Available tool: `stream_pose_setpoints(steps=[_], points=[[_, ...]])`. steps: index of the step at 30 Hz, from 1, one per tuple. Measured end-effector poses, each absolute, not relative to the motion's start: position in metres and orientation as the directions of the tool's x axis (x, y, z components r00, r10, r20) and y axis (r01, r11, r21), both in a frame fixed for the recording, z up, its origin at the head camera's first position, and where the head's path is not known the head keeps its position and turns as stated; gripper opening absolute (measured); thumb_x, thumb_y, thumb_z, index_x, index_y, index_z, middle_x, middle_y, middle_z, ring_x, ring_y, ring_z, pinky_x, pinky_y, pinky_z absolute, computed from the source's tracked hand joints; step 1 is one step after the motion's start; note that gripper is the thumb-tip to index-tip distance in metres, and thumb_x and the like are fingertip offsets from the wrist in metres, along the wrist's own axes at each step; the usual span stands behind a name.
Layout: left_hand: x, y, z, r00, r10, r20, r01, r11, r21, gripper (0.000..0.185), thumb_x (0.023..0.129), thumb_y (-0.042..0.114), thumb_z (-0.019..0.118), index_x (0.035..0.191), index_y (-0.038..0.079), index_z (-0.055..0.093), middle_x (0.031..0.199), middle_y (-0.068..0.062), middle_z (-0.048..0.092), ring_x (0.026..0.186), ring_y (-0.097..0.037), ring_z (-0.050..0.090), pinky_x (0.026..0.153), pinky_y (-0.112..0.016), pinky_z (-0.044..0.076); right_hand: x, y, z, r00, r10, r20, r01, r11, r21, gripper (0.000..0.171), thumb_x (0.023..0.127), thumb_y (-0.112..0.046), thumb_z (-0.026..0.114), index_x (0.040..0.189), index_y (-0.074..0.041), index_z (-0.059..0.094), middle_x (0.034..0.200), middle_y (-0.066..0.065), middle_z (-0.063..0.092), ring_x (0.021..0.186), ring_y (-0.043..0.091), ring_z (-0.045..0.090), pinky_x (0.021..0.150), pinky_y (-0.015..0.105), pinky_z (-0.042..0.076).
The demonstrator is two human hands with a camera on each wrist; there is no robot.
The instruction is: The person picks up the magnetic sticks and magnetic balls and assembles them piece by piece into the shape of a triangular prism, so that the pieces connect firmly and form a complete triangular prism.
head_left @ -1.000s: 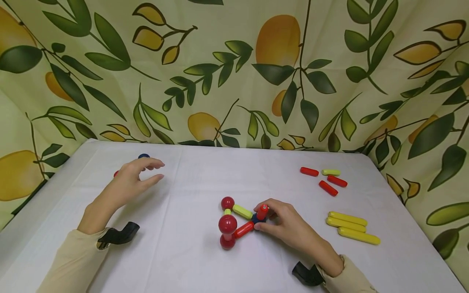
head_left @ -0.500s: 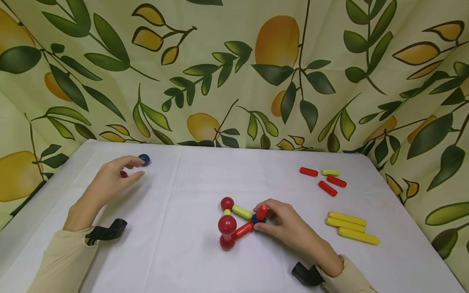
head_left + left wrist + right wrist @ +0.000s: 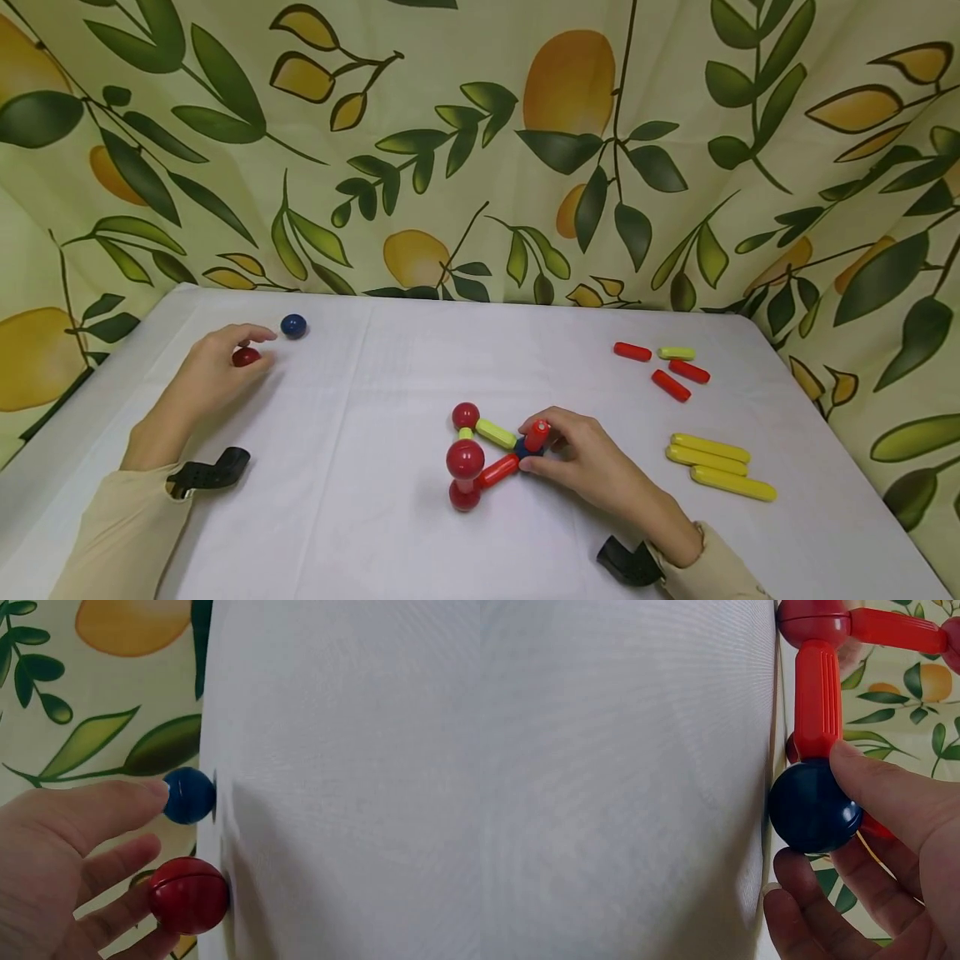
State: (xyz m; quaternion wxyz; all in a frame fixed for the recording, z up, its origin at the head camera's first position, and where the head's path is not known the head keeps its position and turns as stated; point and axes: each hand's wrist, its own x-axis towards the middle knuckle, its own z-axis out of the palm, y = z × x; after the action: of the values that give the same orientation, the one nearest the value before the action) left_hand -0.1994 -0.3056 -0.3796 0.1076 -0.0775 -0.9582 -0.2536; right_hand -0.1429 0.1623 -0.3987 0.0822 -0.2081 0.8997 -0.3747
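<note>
My left hand (image 3: pixel 253 348) lies at the table's far left with its fingers curled round a red ball (image 3: pixel 245 357); the left wrist view shows fingertips touching that red ball (image 3: pixel 187 895). A blue ball (image 3: pixel 293 325) sits just beyond it. My right hand (image 3: pixel 543 450) grips a ball-and-stick structure (image 3: pixel 480 454) at mid-table, pinching its blue ball (image 3: pixel 814 808) and an upright red stick (image 3: pixel 536 434). The structure has three red balls, a yellow-green stick (image 3: pixel 496 432) and a red stick (image 3: pixel 498 471).
Three short red sticks and a short yellow-green one (image 3: pixel 677 353) lie at the back right. Three long yellow sticks (image 3: pixel 720 467) lie at the right. A white cloth covers the table (image 3: pixel 375 375), and a leaf-and-lemon curtain (image 3: pixel 480 150) closes in the back and sides.
My left hand has drawn back to the left and come down onto the red ball, uncovering the blue ball. The right hand and the structure have stayed put.
</note>
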Motion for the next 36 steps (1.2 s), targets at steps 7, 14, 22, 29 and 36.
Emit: stream_pose_setpoints(steps=[7,14,22,29,36], points=[[-0.202,-0.313,-0.383,-0.989,0.107,0.105,0.144,0.880,0.452,0.034,0.088,0.008,0.070,0.120,-0.002,0.061,0.125,-0.035,0.053,0.104,-0.044,0.049,0.086,-0.056,0.047,-0.143,0.163,-0.399,-0.894,-0.448,0.023,-0.329,0.619,-0.713,0.033,0.080,-0.022,0.083,0.108,-0.021,0.067,0.100,-0.010,0.067,0.087,0.009,0.060,0.081,0.021,0.055],[-0.203,-0.317,-0.381,-0.989,0.129,-0.066,0.089,0.901,0.425,0.039,0.088,0.002,0.067,0.125,-0.004,0.056,0.121,-0.035,0.052,0.103,-0.044,0.050,0.090,-0.060,0.047,-0.143,0.163,-0.398,-0.892,-0.451,0.026,-0.339,0.630,-0.699,0.031,0.079,-0.024,0.084,0.105,-0.022,0.067,0.098,-0.011,0.066,0.087,0.009,0.059,0.081,0.022,0.054],[-0.202,-0.313,-0.378,-0.986,0.135,-0.100,0.084,0.912,0.402,0.039,0.085,-0.006,0.063,0.124,-0.005,0.056,0.117,-0.034,0.055,0.102,-0.045,0.051,0.090,-0.061,0.047,-0.142,0.162,-0.397,-0.896,-0.443,0.006,-0.321,0.641,-0.697,0.033,0.078,-0.029,0.085,0.105,-0.021,0.067,0.097,-0.010,0.064,0.088,0.010,0.057,0.079,0.021,0.053],[-0.201,-0.298,-0.373,-0.986,0.167,-0.023,0.143,0.906,0.399,0.041,0.090,0.007,0.067,0.127,-0.005,0.056,0.116,-0.031,0.060,0.099,-0.040,0.057,0.087,-0.056,0.051,-0.141,0.162,-0.397,-0.891,-0.455,0.004,-0.326,0.632,-0.703,0.030,0.078,-0.031,0.085,0.099,-0.022,0.066,0.095,-0.011,0.064,0.088,0.010,0.057,0.078,0.021,0.052],[-0.198,-0.275,-0.363,-0.969,0.229,0.090,0.246,0.874,0.420,0.041,0.089,0.008,0.069,0.126,-0.004,0.059,0.104,-0.023,0.067,0.092,-0.034,0.060,0.079,-0.046,0.052,-0.141,0.162,-0.397,-0.889,-0.457,0.001,-0.326,0.632,-0.703,0.030,0.077,-0.033,0.085,0.096,-0.022,0.065,0.093,-0.011,0.063,0.086,0.011,0.057,0.076,0.020,0.052]])
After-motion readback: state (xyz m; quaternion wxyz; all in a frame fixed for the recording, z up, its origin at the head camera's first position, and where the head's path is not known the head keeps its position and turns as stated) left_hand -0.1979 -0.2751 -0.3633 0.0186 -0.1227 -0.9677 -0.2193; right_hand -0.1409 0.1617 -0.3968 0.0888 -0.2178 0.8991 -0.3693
